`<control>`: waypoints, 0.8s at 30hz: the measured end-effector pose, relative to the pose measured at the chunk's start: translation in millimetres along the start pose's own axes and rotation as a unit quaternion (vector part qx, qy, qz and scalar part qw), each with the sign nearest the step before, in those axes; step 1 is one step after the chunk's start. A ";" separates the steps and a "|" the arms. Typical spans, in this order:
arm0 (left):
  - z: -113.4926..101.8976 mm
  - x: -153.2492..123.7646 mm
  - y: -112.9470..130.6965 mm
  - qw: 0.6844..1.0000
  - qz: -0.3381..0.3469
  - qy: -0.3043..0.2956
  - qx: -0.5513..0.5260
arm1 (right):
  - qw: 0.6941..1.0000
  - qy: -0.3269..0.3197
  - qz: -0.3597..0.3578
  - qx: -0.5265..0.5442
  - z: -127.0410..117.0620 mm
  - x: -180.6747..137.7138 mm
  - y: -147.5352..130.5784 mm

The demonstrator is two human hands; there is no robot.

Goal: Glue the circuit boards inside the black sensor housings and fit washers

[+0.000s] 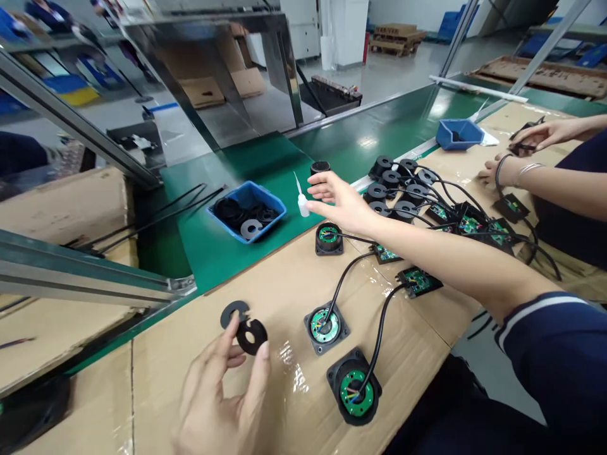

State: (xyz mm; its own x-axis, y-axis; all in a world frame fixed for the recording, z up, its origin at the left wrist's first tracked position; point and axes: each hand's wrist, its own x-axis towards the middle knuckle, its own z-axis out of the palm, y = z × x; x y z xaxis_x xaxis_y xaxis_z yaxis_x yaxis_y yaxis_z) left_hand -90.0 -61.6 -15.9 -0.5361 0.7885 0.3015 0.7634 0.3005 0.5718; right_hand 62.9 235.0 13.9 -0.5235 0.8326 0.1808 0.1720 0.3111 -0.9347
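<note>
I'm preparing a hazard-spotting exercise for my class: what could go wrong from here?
The right hand might tip the white bottle, which appears close beside it. The black ring could slip, since the left hand seems to hold it only at its edge. A dropped part might strike the exposed wires on the foremost green circuit board.

Ahead of me stands a stainless-steel frame (pixel 290 72), cardboard (pixel 249 83) visible through it; farther back, stacked wooden pallets (pixel 396 39) sit on the grey floor (pixel 403 71); to my left, an aluminium post (pixel 47 101) slants, a blurred blue-and-yellow bin (pixel 78 95) beyond it; to my right lies a white tube (pixel 478 90).
</note>
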 end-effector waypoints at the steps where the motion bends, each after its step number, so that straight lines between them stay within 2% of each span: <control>1: -1.7 -4.3 8.5 0.998 -0.009 0.003 -0.055 | 0.999 -0.012 -0.029 0.013 -7.6 -24.0 -9.7; 3: 0.8 -17.2 25.5 0.987 -0.007 -0.006 -0.163 | 0.985 -0.119 -0.120 0.031 -21.9 -76.1 -26.6; 5: 11.2 -33.5 40.2 0.969 0.015 -0.022 -0.247 | 0.956 -0.242 -0.162 -0.017 -32.1 -123.6 -34.9; 6: 18.5 -41.5 46.1 0.961 0.029 -0.030 -0.272 | 0.944 -0.277 -0.171 -0.048 -35.0 -142.8 -34.8; 8: 33.7 -54.7 54.1 0.953 0.056 -0.050 -0.293 | 0.930 -0.306 -0.173 -0.107 -36.6 -169.4 -27.4; 12: 53.5 -65.1 58.7 0.949 0.084 -0.069 -0.295 | 0.923 -0.310 -0.172 -0.147 -30.7 -187.8 -8.3; 17: 57.7 -66.8 62.4 0.957 0.086 -0.018 -0.275 | 0.924 -0.252 -0.243 -0.155 -29.2 -195.5 -7.2; 20: 48.3 -71.4 63.6 0.963 0.058 -0.014 -0.265 | 0.920 -0.235 -0.271 -0.159 -31.2 -199.9 -7.2; 22: 33.8 -74.5 62.1 0.970 0.036 -0.015 -0.240 | 0.916 -0.228 -0.289 -0.161 -32.1 -201.5 -5.3; 24: 14.7 -75.3 59.1 0.980 0.045 0.007 -0.195 | 0.912 -0.220 -0.305 -0.163 -33.0 -201.9 -3.0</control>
State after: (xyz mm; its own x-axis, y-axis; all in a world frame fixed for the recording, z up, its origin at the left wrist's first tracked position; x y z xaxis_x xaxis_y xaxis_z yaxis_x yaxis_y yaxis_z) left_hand 0.8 -95.4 -16.0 -0.4797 0.7938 0.3738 0.6142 -0.0004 0.7891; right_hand 195.7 81.1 -9.7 -0.8766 0.2168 0.4296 -0.0621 0.8343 -0.5478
